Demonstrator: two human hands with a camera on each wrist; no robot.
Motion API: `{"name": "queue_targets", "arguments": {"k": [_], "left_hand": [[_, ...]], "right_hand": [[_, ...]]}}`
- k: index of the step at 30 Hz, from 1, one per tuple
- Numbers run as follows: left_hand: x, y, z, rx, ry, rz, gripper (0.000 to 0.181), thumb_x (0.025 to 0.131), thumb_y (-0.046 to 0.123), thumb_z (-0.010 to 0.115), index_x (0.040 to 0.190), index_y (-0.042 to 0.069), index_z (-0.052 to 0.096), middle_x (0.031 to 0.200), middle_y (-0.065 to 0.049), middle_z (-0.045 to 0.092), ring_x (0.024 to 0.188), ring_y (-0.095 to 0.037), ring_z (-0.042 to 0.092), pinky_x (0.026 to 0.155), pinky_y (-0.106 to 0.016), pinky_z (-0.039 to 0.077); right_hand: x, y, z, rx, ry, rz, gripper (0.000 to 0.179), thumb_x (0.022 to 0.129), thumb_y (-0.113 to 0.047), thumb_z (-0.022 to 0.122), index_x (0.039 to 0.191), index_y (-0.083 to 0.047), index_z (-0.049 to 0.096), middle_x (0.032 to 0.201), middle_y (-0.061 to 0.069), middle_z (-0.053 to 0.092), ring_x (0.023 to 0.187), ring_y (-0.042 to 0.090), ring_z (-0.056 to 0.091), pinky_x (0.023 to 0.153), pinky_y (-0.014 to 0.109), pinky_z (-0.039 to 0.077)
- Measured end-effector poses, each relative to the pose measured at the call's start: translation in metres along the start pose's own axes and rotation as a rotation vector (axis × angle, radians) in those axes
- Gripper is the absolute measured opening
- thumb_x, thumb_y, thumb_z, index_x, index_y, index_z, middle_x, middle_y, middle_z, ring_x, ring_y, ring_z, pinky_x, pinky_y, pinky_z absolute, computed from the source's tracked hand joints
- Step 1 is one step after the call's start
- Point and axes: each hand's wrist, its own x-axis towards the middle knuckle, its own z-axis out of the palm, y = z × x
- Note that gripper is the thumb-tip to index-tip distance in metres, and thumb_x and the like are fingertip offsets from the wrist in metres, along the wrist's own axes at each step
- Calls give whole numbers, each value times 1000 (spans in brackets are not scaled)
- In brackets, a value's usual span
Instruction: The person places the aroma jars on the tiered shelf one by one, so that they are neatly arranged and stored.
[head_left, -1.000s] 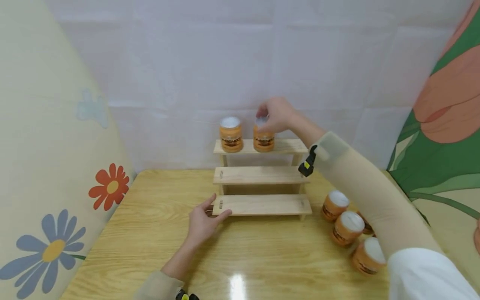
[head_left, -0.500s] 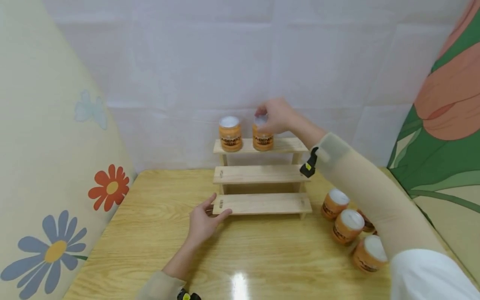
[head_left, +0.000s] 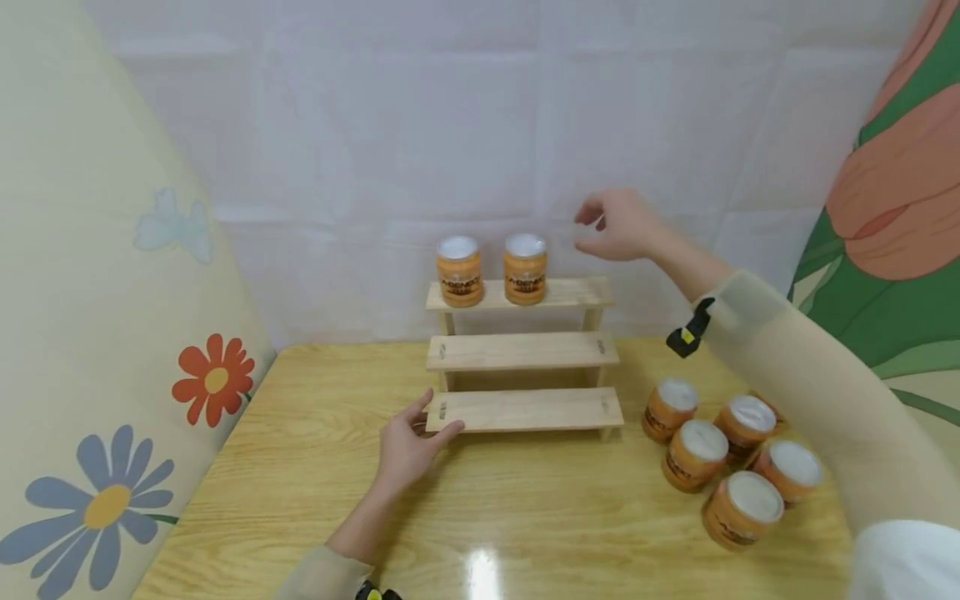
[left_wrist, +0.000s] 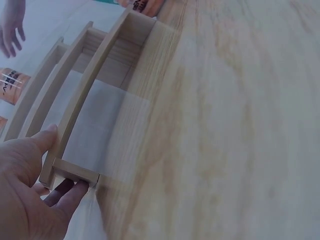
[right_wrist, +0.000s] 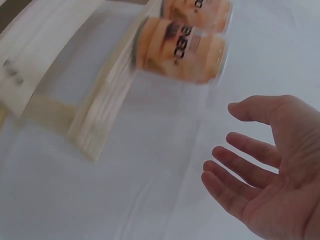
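A three-step wooden display rack [head_left: 525, 352] stands on the table. Two orange cans [head_left: 461, 275] with white lids sit upright on its top step, at the left end and near the middle; the second can [head_left: 525, 271] is beside my right hand [head_left: 618, 225]. That hand hangs in the air past the can, fingers spread and holding nothing, as the right wrist view also shows. My left hand [head_left: 408, 446] grips the left end of the lowest step, and in the left wrist view its thumb [left_wrist: 46, 137] lies on the board while its fingers curl at the side support.
Several more orange cans [head_left: 693, 457] stand grouped on the wooden table [head_left: 330, 400], right of the rack. A white cloth [head_left: 360, 125] hangs behind, and flower-painted panels [head_left: 108, 504] border both sides.
My right hand has let go of the second can and moved right, leaving it upright on the top step. My left hand stays at the rack's lower left end.
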Motion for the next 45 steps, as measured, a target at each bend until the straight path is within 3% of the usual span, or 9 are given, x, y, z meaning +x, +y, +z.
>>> {"name": "queue_targets", "arguments": {"k": [8, 21, 32, 45], "left_hand": [[1, 0, -2, -1, 8, 1, 77, 88, 21, 90, 153, 1, 54, 151, -24, 61, 117, -37, 70, 102, -49, 61], [3, -5, -4, 2, -3, 8, 79, 89, 25, 89, 155, 2, 52, 157, -21, 56, 121, -36, 69, 103, -49, 60], [1, -7, -5, 2, 1, 0, 80, 89, 27, 89, 155, 3, 52, 156, -21, 57, 123, -37, 68, 105, -50, 59], [1, -9, -4, 4, 9, 10, 80, 89, 27, 90, 154, 1, 53, 153, -21, 60, 117, -34, 71, 99, -45, 62]], "right_hand": [[-37, 38, -9, -12, -32, 50, 41, 99, -19, 68, 129, 9, 66, 132, 33, 68, 118, 48, 67, 102, 59, 57], [-85, 80, 5, -98, -83, 30, 34, 96, -18, 74, 119, 8, 72, 118, 29, 75, 102, 42, 75, 90, 56, 62], [-117, 99, 32, -87, -107, -2, 28, 95, -15, 74, 114, 6, 73, 110, 24, 77, 94, 37, 75, 85, 53, 64], [-145, 99, 59, -53, -153, -30, 25, 93, -15, 78, 111, 2, 74, 104, 16, 77, 89, 31, 75, 80, 47, 65]]}}
